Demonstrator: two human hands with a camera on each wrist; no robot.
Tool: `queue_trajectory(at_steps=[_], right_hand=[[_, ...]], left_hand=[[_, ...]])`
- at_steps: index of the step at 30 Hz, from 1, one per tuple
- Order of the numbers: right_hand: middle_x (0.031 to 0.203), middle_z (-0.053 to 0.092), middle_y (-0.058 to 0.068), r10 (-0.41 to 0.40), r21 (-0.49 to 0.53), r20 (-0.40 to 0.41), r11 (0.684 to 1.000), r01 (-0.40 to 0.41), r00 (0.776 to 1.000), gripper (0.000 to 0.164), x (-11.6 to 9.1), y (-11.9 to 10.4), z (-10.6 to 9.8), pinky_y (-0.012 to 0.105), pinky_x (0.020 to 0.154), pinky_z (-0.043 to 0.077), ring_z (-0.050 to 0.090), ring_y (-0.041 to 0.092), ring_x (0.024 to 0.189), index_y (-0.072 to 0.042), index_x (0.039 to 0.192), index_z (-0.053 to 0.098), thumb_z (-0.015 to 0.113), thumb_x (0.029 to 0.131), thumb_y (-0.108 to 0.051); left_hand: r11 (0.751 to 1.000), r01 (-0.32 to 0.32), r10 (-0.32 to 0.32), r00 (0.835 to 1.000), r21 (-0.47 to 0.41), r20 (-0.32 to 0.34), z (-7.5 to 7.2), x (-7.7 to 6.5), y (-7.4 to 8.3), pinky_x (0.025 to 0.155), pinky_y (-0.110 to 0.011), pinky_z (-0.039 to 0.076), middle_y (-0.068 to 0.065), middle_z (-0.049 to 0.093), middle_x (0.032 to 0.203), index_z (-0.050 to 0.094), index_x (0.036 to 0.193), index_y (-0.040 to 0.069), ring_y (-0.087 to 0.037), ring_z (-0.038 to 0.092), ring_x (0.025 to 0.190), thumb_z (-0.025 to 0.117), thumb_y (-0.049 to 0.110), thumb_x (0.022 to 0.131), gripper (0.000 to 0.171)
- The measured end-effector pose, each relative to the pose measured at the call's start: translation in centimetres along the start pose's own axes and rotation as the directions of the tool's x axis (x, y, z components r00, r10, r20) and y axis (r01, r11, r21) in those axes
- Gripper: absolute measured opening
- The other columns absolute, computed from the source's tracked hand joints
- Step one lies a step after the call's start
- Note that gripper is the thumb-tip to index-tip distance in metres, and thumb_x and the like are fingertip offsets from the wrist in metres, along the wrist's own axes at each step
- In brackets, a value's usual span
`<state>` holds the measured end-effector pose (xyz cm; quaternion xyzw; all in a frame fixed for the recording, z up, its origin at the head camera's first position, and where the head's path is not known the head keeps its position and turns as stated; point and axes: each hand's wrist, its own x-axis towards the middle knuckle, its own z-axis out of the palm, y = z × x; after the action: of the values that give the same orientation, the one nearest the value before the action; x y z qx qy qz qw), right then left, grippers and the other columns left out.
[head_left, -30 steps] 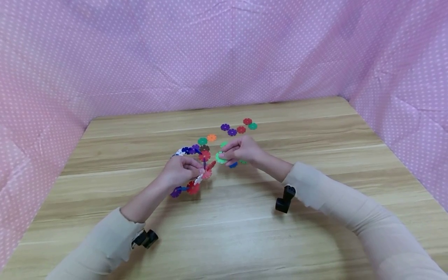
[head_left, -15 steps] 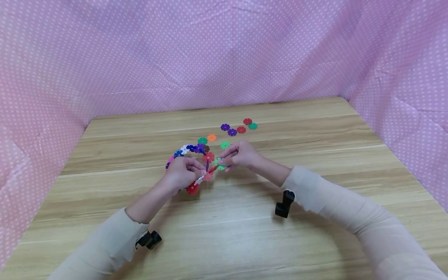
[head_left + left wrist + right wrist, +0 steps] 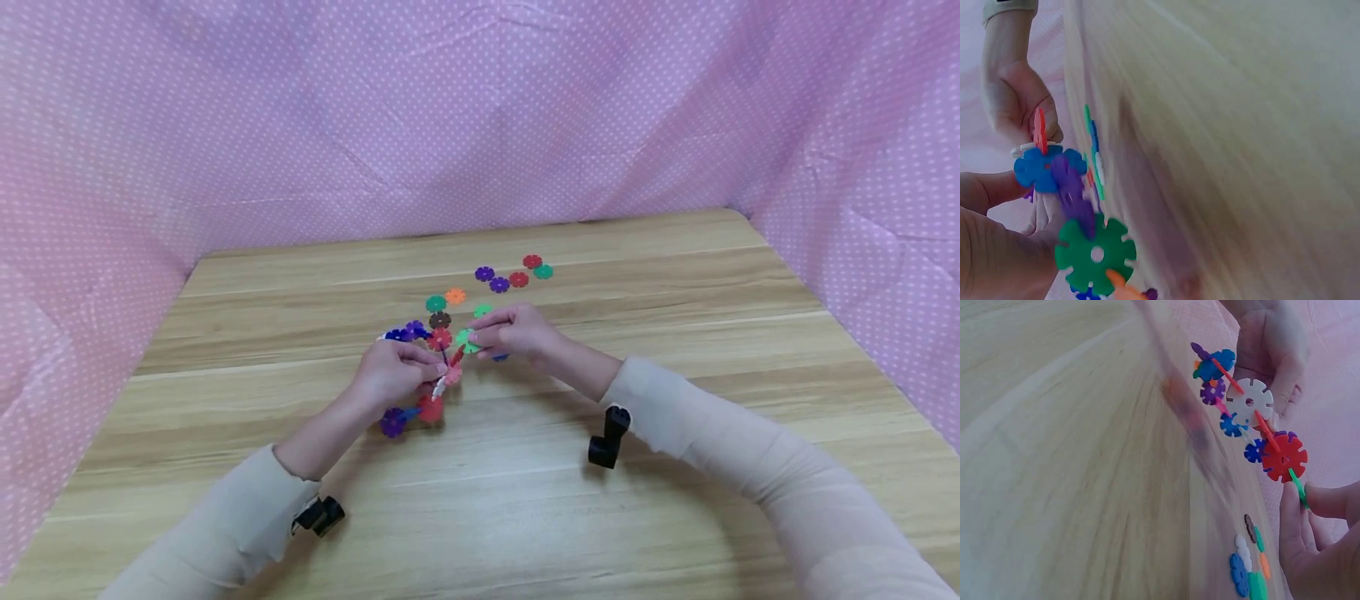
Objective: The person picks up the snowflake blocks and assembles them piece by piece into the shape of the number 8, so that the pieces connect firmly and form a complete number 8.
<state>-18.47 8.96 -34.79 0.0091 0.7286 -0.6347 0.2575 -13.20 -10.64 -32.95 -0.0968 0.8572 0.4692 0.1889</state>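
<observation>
My left hand (image 3: pixel 390 371) pinches a chain of notched plastic snowflake discs, slotted edge to edge and curving round in a loop. Red (image 3: pixel 1275 456), white (image 3: pixel 1250 392) and blue (image 3: pixel 1032 172) discs show along it, with a dark green disc (image 3: pixel 1072 253) near the left wrist camera. Between thumb and fingers, my right hand (image 3: pixel 521 331) pinches a light green disc (image 3: pixel 464 339). Seen from the right wrist, this green disc (image 3: pixel 1298 486) stands edge-on with its end at the red disc's rim. Part of the chain is hidden behind the left hand.
Loose discs lie flat on the wooden table (image 3: pixel 525 500): orange (image 3: pixel 455 296), dark green (image 3: pixel 436 304) and brown (image 3: pixel 440 320) beyond the chain. Purple (image 3: pixel 499 285), red (image 3: pixel 519 280) and teal (image 3: pixel 543 272) ones lie farther back. A pink dotted cloth (image 3: pixel 480 125) surrounds the table.
The light green disc has come slightly left to the chain's red disc, pinched by the right hand. The left hand has shifted a little right, turning the chain.
</observation>
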Motion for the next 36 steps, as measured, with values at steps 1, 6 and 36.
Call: queue_trajectory(at_steps=[1, 6, 36], right_hand=[[0.103, 0.073, 0.011, 0.015, 0.011, 0.003, 1.000, -0.015, 1.000, 0.029, 0.1, 0.0, 0.0, 0.038, 0.090, 0.057, 0.072, 0.018, 0.081, -0.002, 0.114, 0.067, 0.070, 0.086, -0.004], [0.109, 0.071, 0.013, 0.068, 0.081, 0.012, 0.994, -0.069, 0.998, 0.033, 0.6, 0.4, 0.0, 0.033, 0.090, 0.057, 0.072, 0.018, 0.084, 0.000, 0.119, 0.064, 0.068, 0.086, -0.002], [0.095, 0.072, 0.009, 0.108, 0.236, 0.061, 0.964, -0.119, 0.992, 0.034, 1.4, 0.9, 0.4, 0.028, 0.084, 0.059, 0.070, 0.015, 0.078, 0.006, 0.123, 0.059, 0.060, 0.089, 0.005]], left_hand=[[1.000, 0.017, -0.016, 1.000, -0.010, 0.005, 0.1, 0.0, 0.0, 0.066, -0.021, 0.054, -0.008, 0.073, 0.097, 0.073, 0.100, 0.004, -0.010, 0.063, 0.077, 0.071, 0.015, 0.087, 0.018], [0.989, 0.091, -0.088, 0.996, -0.119, 0.031, 0.4, 0.1, -0.3, 0.076, -0.026, 0.060, -0.012, 0.074, 0.099, 0.071, 0.104, 0.001, -0.010, 0.071, 0.076, 0.068, 0.014, 0.089, 0.020], [0.810, -0.479, 0.437, 0.878, 0.338, 0.195, -3.6, 4.8, 2.6, 0.072, -0.026, 0.055, -0.011, 0.074, 0.101, 0.072, 0.105, 0.007, -0.024, 0.068, 0.090, 0.064, 0.024, 0.093, 0.023]])
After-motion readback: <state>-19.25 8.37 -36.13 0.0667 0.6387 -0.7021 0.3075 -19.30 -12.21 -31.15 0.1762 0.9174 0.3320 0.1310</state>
